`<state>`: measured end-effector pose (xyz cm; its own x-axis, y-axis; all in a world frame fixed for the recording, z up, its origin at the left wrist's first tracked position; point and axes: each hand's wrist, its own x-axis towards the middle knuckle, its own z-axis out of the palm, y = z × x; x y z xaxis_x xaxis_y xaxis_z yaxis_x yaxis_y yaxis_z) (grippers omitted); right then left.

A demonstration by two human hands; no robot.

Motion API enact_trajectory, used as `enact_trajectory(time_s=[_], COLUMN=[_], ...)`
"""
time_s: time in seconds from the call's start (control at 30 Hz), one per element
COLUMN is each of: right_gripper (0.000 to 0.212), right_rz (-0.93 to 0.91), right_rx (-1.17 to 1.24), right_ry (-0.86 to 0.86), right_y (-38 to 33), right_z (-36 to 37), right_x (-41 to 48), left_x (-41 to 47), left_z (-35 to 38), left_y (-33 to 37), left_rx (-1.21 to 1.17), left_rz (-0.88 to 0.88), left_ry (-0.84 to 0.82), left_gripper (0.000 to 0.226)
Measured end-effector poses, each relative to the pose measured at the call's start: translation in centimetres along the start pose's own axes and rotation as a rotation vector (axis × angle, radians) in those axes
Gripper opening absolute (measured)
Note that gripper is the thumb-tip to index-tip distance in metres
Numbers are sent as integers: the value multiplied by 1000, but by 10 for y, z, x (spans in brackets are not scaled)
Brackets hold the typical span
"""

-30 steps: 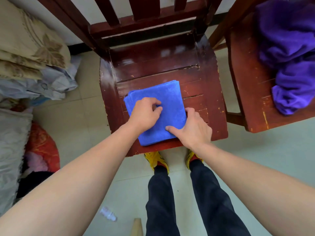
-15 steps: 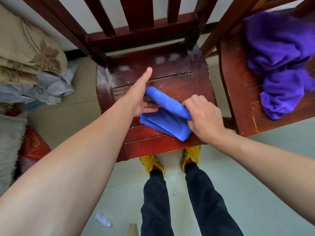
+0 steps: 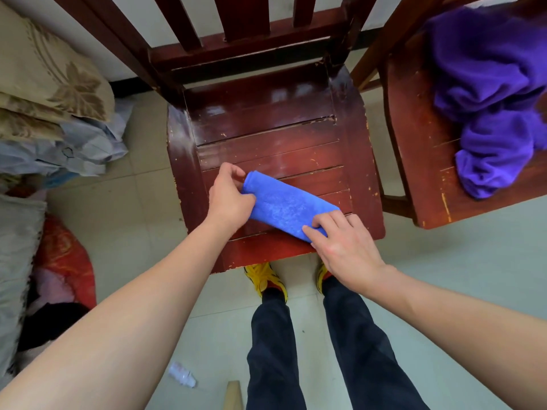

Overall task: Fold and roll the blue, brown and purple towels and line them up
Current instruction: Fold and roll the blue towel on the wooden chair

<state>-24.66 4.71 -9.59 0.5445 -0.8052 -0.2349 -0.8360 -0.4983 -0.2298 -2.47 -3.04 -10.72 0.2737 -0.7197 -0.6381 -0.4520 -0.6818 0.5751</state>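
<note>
The blue towel [image 3: 284, 204] lies rolled into a short cylinder near the front edge of the dark red wooden chair seat [image 3: 266, 143], slanting from upper left to lower right. My left hand [image 3: 229, 196] grips the roll's left end with thumb and fingers curled around it. My right hand [image 3: 340, 241] presses on the roll's right end with its fingers spread over the cloth. The purple towel [image 3: 488, 99] sits crumpled in a heap on a second wooden chair [image 3: 420, 161] to the right. No brown towel is in view.
Folded beige bedding [image 3: 50, 84] and pale cloth are stacked at the left, with a red bundle [image 3: 65, 261] below them. A small plastic bottle [image 3: 182, 377] and a wooden stick end [image 3: 233, 395] lie on the tiled floor by my legs.
The blue towel went from a flat folded square to a finished roll. Both hands moved from pressing it flat to holding the roll's two ends.
</note>
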Motion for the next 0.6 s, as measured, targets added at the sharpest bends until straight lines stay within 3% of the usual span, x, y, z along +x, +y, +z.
enact_trajectory(time_s=[0.07,0.13,0.2,0.23,0.3,0.4,0.47,0.6], right_gripper=[27,24,23,24,28,20,21,32], right_rz=[58,139,196,207,275,491,558,456], right_rx=[45,144,246,304,480,784,758,480], right_ry=[-74,-141,-177,-175,-165,-118,-111,-208], right_y=[-4,-2,13,17,19,12,5,-4], right_z=[-1,-2,-5,-5,-2,4,9,15], right_x=[9,16,19,18,15,18,23,27], left_x=[-6,-13,-14,-14,-10,-4,-4,-6], left_z=[-3,3,18,21,23,22,22,16], left_y=[-2,3,15,18,17,9,3,-10], left_rx=[252,589,779,834,844,720,639,673], left_rz=[168,502,778,807,704,541,505,540], left_ry=[117,197,75,-31,-163,-233,-272,-330], left_gripper=[36,40,44,46,57,71,71,62])
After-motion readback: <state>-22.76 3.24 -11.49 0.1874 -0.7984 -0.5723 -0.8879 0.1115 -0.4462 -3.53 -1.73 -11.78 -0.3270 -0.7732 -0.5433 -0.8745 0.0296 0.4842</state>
